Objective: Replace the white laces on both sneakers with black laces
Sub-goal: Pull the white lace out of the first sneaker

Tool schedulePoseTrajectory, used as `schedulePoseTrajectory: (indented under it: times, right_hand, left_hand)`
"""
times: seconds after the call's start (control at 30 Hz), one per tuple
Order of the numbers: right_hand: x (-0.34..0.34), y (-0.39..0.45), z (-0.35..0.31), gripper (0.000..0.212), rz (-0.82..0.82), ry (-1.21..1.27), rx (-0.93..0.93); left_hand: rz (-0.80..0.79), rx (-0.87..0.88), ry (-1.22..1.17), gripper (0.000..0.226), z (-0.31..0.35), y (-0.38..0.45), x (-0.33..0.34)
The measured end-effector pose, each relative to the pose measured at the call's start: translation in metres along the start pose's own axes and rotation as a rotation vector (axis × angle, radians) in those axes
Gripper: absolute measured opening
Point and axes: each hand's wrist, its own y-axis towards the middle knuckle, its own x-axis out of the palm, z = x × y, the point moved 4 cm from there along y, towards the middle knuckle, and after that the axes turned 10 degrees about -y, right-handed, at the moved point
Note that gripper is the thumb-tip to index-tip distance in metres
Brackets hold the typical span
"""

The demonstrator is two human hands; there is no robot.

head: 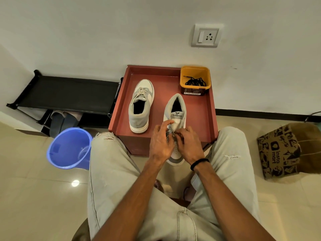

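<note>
Two grey-and-white sneakers sit on a red-brown tray table (205, 108). The far sneaker (141, 105) points away from me and has white laces threaded. The near sneaker (176, 112) points toward me, its toe hanging over the table's front edge. My left hand (160, 143) and my right hand (188, 145) are on its lacing area, and both pinch the white lace (171, 132) between fingertips. My hands hide most of that lace. Black laces (195, 82) lie coiled inside a yellow tub (195, 71) at the table's back right corner.
A blue bucket (69, 148) stands on the floor at my left knee. A black shoe rack (66, 93) sits against the wall on the left. A printed paper bag (284, 152) stands on the floor to the right. My knees flank the table.
</note>
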Motion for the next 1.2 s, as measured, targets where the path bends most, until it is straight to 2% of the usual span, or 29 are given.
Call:
schedulePoseTrajectory:
  times: [0.27,0.5,0.63,0.77,0.83,1.0,1.2]
  right_hand:
    - [-0.012,0.001,0.001,0.006,0.111,0.221,0.085]
    - [-0.023,0.002,0.01,0.008,0.151,0.535,0.286]
    - [-0.026,0.003,0.017,0.007,0.19,0.834,0.388]
    - [-0.029,0.004,0.016,0.009,0.166,1.372,0.446]
    - [-0.029,0.005,0.016,0.009,0.143,1.543,0.472]
    - [-0.024,0.007,0.024,0.005,0.181,1.587,0.628]
    - [-0.031,0.007,0.033,0.007,0.217,1.544,0.662]
  left_hand:
    - [0.005,-0.007,0.019,0.051,0.001,0.0,0.001]
    - [-0.002,-0.041,0.036,0.054,-0.001,0.0,0.001]
    - [-0.003,-0.038,0.051,0.052,0.001,0.0,0.001]
    - [0.002,-0.025,0.043,0.05,0.0,0.001,0.001]
    - [0.006,-0.028,0.049,0.049,-0.001,0.001,0.002]
    - [0.011,-0.026,0.057,0.05,0.0,0.0,0.001]
    - [0.005,-0.021,0.058,0.05,0.0,0.0,0.003]
